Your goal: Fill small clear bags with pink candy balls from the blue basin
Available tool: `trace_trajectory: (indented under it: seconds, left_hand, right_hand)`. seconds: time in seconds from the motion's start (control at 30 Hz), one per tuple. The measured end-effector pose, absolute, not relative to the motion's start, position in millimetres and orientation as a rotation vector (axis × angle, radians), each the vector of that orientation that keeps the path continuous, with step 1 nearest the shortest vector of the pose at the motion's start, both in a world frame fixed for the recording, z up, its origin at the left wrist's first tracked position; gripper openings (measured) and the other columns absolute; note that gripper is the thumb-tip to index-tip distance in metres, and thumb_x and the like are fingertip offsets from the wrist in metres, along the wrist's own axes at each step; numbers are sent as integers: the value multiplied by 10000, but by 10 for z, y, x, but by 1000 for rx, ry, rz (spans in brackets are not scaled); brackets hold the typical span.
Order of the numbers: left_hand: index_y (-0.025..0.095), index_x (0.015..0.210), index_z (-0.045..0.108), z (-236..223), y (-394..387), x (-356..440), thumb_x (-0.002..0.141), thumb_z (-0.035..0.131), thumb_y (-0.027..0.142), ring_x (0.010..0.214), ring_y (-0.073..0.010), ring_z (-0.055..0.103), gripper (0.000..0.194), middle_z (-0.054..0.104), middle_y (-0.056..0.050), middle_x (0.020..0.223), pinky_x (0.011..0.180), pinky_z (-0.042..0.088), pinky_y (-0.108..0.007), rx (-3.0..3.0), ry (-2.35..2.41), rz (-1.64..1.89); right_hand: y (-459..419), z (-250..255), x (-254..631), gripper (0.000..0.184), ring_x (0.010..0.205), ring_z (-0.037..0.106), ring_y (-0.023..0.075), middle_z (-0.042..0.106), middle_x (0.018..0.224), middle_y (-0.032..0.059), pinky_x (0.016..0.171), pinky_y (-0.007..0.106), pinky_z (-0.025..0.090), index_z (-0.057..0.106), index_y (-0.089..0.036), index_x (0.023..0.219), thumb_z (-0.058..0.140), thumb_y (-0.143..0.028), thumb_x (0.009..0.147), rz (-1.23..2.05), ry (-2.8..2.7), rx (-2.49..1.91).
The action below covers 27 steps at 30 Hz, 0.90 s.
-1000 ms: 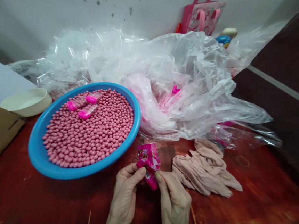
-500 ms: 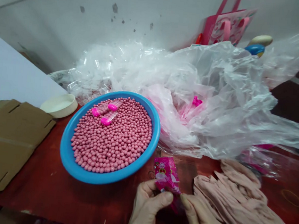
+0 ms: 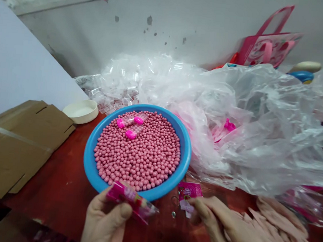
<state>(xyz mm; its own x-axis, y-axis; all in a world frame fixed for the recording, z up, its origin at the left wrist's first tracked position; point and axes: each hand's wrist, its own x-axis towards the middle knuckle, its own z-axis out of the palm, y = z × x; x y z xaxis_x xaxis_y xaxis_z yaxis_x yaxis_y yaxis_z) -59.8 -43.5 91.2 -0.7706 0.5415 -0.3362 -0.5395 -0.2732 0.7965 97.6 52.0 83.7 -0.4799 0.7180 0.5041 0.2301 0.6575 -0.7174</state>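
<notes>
My left hand is closed on a small pink-and-clear plastic packet, held between thumb and fingers over the near rim of a blue basin. The packet's far end is transparent and has something small and pale inside. My right hand, slightly blurred, has thumb and forefinger pinched together beside a pink printed card. A pale translucent scrap shows at its fingertips; whether they grip it is unclear. Pink beads fill the basin, with several clear tubes with bright pink caps on top.
Clear plastic bags are heaped behind the basin. A pale pink cloth lies at the right. Flattened cardboard and a white round dish are at the left. A small shiny piece lies on the red table.
My hands have moved apart. The left carried the plastic packet leftward to the basin's near rim; the right stays by the card. The view has shifted, so the scene sits further right.
</notes>
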Motion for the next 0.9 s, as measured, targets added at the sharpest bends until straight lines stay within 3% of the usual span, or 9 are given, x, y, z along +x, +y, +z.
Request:
trace_trajectory:
  seconds: [0.2,0.33,0.43,0.63,0.8,0.9]
  left_hand:
    - [212,780,718,923,-326,-995,599,807,147,688,-132,678,212,731,10,754,663,558,-214,28,1134,2174]
    - [184,836,706,957,-187,-1158,692,725,85,696,-124,682,176,736,-9,792,638,555,-187,12,1080,2202]
    - [175,894,692,997,-103,-1227,734,669,49,700,-123,687,205,734,-17,799,631,561,-185,-66,1070,2236]
    - [136,822,685,1006,-8,-1272,800,524,-16,606,-122,682,222,734,-32,754,513,555,-182,-163,1109,2253]
    - [149,800,690,964,22,-1283,803,529,-7,658,-147,695,225,741,-37,777,502,552,-194,-136,1132,2239]
    - [146,779,687,964,33,-1281,801,535,-3,651,-149,691,215,740,-41,776,495,550,-199,-133,1135,2234]
  right_hand:
    - [1041,1089,-41,140,808,615,198,669,888,71,706,285,445,623,-143,946,494,-179,905,471,-2393,-798]
    - [1275,1108,-799,288,849,599,243,650,948,147,682,314,418,545,-77,1110,464,-294,938,496,-2633,-850]
    - [1297,1019,-1033,259,881,590,259,627,1005,184,666,320,401,547,-75,1099,438,-254,946,521,-2689,-866]
    - [1341,903,-852,138,820,560,225,630,937,118,627,295,355,561,-125,989,527,-203,880,668,-2732,-782]
    - [1393,889,-672,177,670,509,173,590,749,40,553,273,294,506,-157,760,667,-228,748,870,-2616,-802]
    - [1345,905,-516,239,626,505,147,550,674,-4,530,253,309,457,-176,695,668,-279,739,1018,-2520,-819]
